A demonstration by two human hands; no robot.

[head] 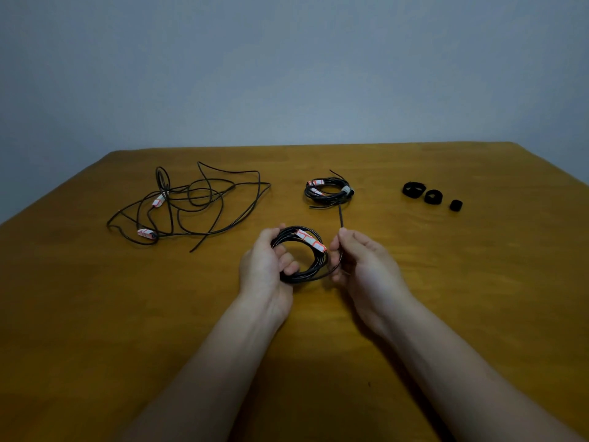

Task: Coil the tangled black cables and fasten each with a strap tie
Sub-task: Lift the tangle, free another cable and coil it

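The left hand grips a coil of black cable, fingers curled through it, above the middle of the table. The right hand, just beside, pinches the cable's free end. Beyond lies a tied coil. A tangled cable sits toward the far left corner and three strap ties toward the far right.

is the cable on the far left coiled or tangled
Tangled: the far-left cable sprawls in loose crossing loops on the table, nothing binding it.

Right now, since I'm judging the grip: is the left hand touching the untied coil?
Touching. In the head view the left hand curls its fingers through the coil and grips its strands.
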